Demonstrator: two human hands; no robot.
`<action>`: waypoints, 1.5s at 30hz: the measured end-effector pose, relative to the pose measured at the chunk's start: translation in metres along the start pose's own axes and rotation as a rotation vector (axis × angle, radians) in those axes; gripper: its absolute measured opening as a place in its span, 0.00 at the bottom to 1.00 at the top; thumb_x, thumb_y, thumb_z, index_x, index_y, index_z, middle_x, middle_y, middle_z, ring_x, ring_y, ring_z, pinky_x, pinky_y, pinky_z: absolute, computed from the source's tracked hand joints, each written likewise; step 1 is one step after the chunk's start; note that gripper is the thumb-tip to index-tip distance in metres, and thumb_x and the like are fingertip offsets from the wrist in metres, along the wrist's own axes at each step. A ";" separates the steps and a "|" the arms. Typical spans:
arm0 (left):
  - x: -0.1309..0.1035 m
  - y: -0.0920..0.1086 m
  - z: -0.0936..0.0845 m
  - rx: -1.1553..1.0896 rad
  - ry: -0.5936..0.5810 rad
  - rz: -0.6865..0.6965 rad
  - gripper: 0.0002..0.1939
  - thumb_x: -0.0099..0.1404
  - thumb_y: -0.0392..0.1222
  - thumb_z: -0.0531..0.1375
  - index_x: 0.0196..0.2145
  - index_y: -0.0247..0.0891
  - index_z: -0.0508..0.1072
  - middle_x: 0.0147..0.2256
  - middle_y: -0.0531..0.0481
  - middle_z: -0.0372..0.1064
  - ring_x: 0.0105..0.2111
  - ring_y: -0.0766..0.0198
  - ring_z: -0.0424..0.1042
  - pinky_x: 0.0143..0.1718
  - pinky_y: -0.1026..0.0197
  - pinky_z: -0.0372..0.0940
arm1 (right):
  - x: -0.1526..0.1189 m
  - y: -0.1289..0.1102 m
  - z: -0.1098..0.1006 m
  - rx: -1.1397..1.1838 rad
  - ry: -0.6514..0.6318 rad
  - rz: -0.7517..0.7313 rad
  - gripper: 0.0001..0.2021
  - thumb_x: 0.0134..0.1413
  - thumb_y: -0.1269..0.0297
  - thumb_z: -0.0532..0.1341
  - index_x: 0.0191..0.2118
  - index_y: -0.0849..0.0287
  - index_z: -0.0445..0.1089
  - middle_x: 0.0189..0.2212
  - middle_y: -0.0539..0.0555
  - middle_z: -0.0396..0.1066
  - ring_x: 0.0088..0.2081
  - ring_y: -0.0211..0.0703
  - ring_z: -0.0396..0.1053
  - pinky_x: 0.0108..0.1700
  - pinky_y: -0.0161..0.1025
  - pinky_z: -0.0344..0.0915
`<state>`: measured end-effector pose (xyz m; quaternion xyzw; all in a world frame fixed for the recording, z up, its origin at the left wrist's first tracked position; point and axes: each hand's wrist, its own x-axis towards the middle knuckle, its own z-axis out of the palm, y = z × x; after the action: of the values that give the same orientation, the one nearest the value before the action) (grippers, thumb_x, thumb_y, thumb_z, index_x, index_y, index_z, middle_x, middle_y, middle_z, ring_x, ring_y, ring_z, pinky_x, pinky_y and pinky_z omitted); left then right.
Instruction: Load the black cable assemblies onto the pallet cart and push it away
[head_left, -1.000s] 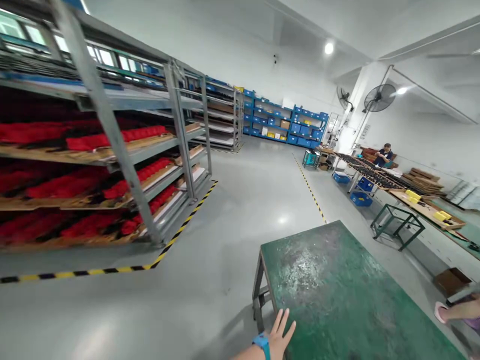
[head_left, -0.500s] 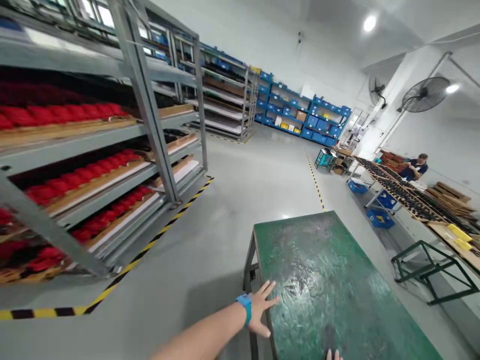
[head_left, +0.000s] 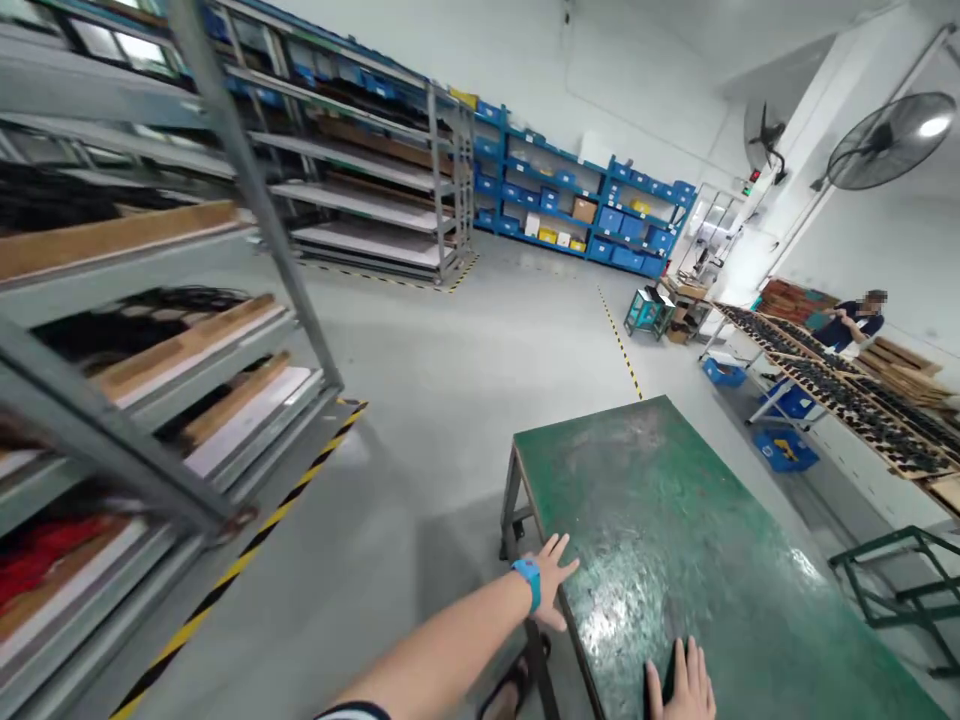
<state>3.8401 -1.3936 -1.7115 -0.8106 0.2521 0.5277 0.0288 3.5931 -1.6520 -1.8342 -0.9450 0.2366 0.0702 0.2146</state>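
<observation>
A green-topped table (head_left: 637,480) on dark metal legs stands right in front of me. My left hand (head_left: 551,580), with a blue band (head_left: 529,580) on its wrist, rests at the table's left edge with fingers spread. Lower down, my right hand (head_left: 682,685) lies on the green top, fingers stretched forward; its wrist is cut off by the frame. Neither hand holds an object. Part of a foot (head_left: 510,685) shows beneath my left arm.
Grey metal racks (head_left: 262,200) with loaded trays line the left, behind yellow-black floor tape (head_left: 277,520). Blue shelving (head_left: 570,200) with bins stands at the back. On the right are a long workbench (head_left: 825,380), a green metal frame (head_left: 900,580) and a seated person (head_left: 851,320).
The racks, back shelving and workbench appear closer, and the near left rack has slid toward the frame's edge. Both hands stay on the table; more of my right hand shows.
</observation>
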 end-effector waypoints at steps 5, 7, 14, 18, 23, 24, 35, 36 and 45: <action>0.103 -0.103 -0.122 0.070 0.049 -0.054 0.71 0.43 0.72 0.70 0.75 0.44 0.43 0.73 0.29 0.18 0.72 0.27 0.26 0.60 0.21 0.53 | 0.164 -0.081 0.080 -0.037 0.046 0.000 0.42 0.63 0.36 0.46 0.65 0.69 0.67 0.67 0.70 0.60 0.68 0.69 0.57 0.65 0.63 0.60; 0.146 -0.140 -0.165 0.100 0.057 -0.143 0.73 0.41 0.72 0.71 0.75 0.42 0.43 0.73 0.27 0.22 0.72 0.25 0.28 0.62 0.21 0.49 | 0.229 -0.118 0.103 -0.034 0.062 -0.016 0.43 0.63 0.34 0.46 0.65 0.69 0.66 0.68 0.69 0.59 0.69 0.69 0.56 0.65 0.63 0.59; 0.263 -0.298 -0.322 -0.036 0.068 -0.142 0.79 0.33 0.75 0.72 0.75 0.42 0.45 0.73 0.29 0.22 0.71 0.21 0.27 0.62 0.23 0.52 | 0.439 -0.236 0.174 -0.026 0.070 -0.067 0.43 0.64 0.36 0.45 0.65 0.73 0.65 0.67 0.73 0.59 0.68 0.70 0.58 0.63 0.64 0.62; 0.322 -0.396 -0.402 -0.026 0.086 -0.068 0.80 0.33 0.76 0.71 0.75 0.37 0.45 0.73 0.26 0.24 0.71 0.21 0.25 0.67 0.25 0.43 | 0.551 -0.293 0.221 0.028 0.117 -0.097 0.44 0.65 0.35 0.41 0.61 0.72 0.71 0.65 0.70 0.63 0.67 0.69 0.60 0.63 0.60 0.64; 0.397 -0.509 -0.501 -0.066 0.059 -0.035 0.81 0.33 0.74 0.72 0.75 0.46 0.38 0.73 0.32 0.14 0.71 0.24 0.20 0.62 0.17 0.42 | 0.690 -0.379 0.266 0.034 0.138 -0.053 0.44 0.62 0.31 0.46 0.61 0.69 0.70 0.65 0.70 0.63 0.66 0.69 0.61 0.61 0.60 0.65; 0.412 -0.532 -0.522 -0.067 0.045 -0.035 0.81 0.33 0.73 0.73 0.75 0.46 0.37 0.73 0.33 0.13 0.71 0.24 0.19 0.62 0.16 0.41 | 0.718 -0.398 0.274 0.033 0.132 -0.035 0.44 0.61 0.30 0.46 0.61 0.68 0.70 0.65 0.70 0.63 0.66 0.69 0.61 0.61 0.61 0.65; 0.578 -0.774 -0.765 0.002 -0.036 -0.062 0.81 0.35 0.71 0.73 0.75 0.46 0.33 0.72 0.32 0.10 0.71 0.28 0.19 0.61 0.21 0.51 | 1.021 -0.576 0.397 0.086 0.016 0.023 0.42 0.59 0.31 0.48 0.61 0.62 0.70 0.68 0.63 0.61 0.69 0.64 0.57 0.64 0.61 0.62; 0.594 -0.795 -0.788 -0.001 -0.049 -0.063 0.80 0.36 0.70 0.73 0.75 0.46 0.33 0.72 0.32 0.10 0.71 0.28 0.19 0.61 0.22 0.51 | 1.049 -0.593 0.408 0.084 0.012 0.021 0.42 0.59 0.31 0.48 0.62 0.62 0.70 0.68 0.63 0.61 0.69 0.64 0.57 0.64 0.61 0.62; 0.732 -1.002 -0.975 -0.108 -0.066 -0.056 0.76 0.40 0.69 0.74 0.75 0.50 0.35 0.72 0.35 0.06 0.71 0.29 0.18 0.63 0.24 0.51 | 1.300 -0.765 0.478 0.065 0.068 0.016 0.38 0.63 0.38 0.47 0.61 0.66 0.70 0.66 0.67 0.62 0.67 0.67 0.60 0.61 0.63 0.64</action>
<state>5.3316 -1.1027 -2.1375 -0.8000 0.1992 0.5660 0.0080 5.0849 -1.3759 -2.2831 -0.9375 0.2534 0.0323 0.2363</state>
